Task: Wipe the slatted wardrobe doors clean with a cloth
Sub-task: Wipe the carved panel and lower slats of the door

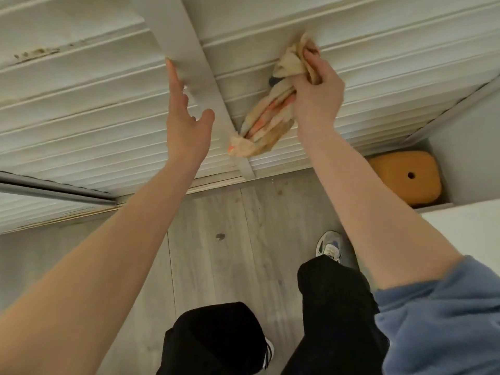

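The scene is seen from a single wide-angle camera worn on the head, aimed forward and steeply downward. The slatted wardrobe doors (81, 109) are taken from close range; the upper half of the view is filled by them, and their lines are splayed by the lens. The left hand (186, 131) and the right hand (316, 96), by which the cloth (266, 123) is gripped, are framed near the middle. Straight below, the grey plank floor (211, 266), black trouser legs (332, 307) and a shoe (328, 246) are caught.
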